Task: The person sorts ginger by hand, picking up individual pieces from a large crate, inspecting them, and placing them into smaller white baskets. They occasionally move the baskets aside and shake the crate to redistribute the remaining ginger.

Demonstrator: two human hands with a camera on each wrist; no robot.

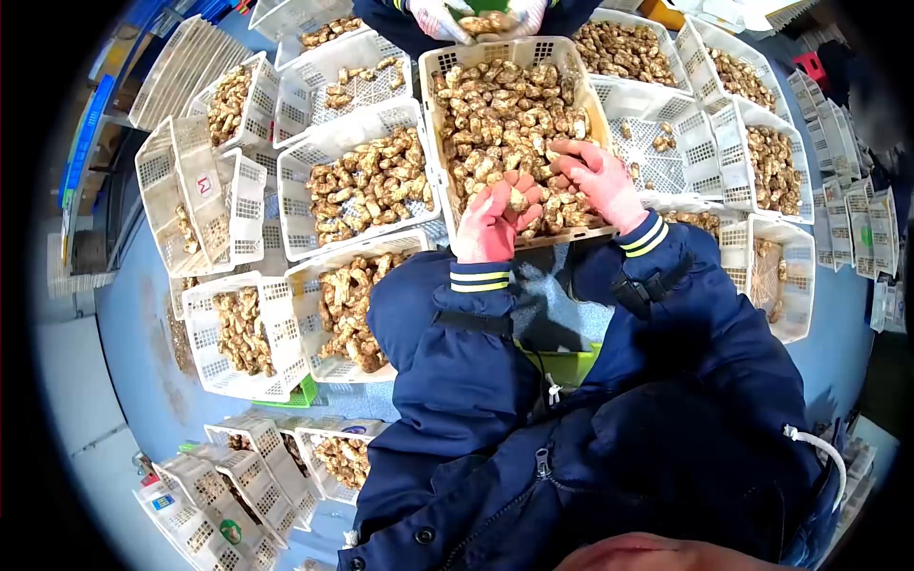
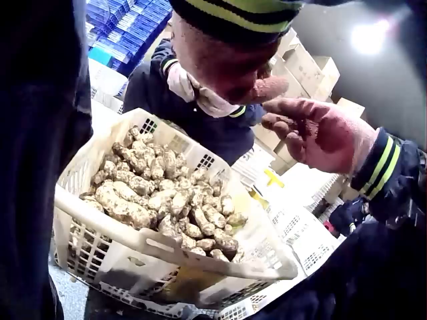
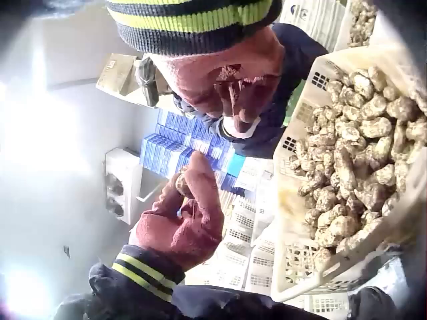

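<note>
A white slotted basket (image 1: pixel 433 67) heaped with brown knobbly pieces (image 1: pixel 500 114) stands in front of me; it shows again in the left wrist view (image 2: pixel 167 257) and the right wrist view (image 3: pixel 293 267). My left hand (image 1: pixel 495 224), in a red glove, hovers over the basket's near edge and pinches one brown piece (image 3: pixel 181 185) between thumb and fingers. My right hand (image 1: pixel 600 176), also red-gloved, lies on the heap a little further in. Its fingers (image 2: pixel 277 113) curl round a small piece. The two hands are close together, a few centimetres apart.
Many more white baskets of the same pieces surround the middle one, such as one to the left (image 1: pixel 362 181) and one to the right (image 1: pixel 771 167). Across the basket, another person's white-gloved hands (image 1: pixel 438 19) hold some pieces. Empty baskets are stacked at lower left (image 1: pixel 228 485).
</note>
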